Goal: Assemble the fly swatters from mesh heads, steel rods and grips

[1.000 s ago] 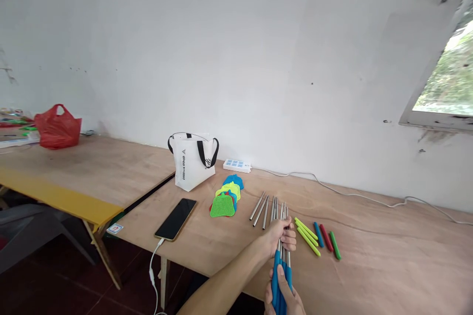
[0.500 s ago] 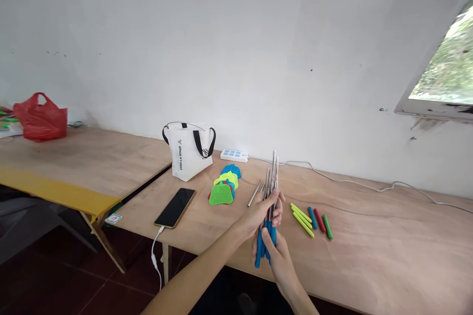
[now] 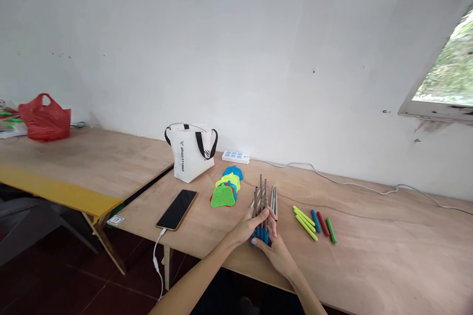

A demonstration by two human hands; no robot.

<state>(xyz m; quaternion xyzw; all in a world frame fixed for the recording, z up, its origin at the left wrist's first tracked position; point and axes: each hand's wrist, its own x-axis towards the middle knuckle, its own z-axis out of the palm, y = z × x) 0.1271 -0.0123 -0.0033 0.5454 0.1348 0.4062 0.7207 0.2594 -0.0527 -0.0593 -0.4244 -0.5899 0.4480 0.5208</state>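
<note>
Both hands hold one bundle of metal rods with blue handles (image 3: 261, 204) upright, its blue ends down against the plywood table (image 3: 369, 251). My left hand (image 3: 250, 225) wraps the rods just above the handles. My right hand (image 3: 275, 253) grips the blue handles from the near side. A few bare metal rods (image 3: 274, 197) lie flat just behind the bundle. Loose coloured handle sleeves (image 3: 314, 221), yellow, blue, red and green, lie to the right.
A stack of coloured mesh swatter heads (image 3: 225, 189) lies left of the rods. A phone (image 3: 176, 209) on a charging cable sits near the table's edge. Behind stand a white tote bag (image 3: 190, 152) and a power strip (image 3: 235, 157). A red plastic bag (image 3: 45, 117) rests on the left table.
The bundle was lifted off the table and stood upright, then lowered so the blue ends rest on the surface. Both hands stayed closed on it and moved slightly left.
</note>
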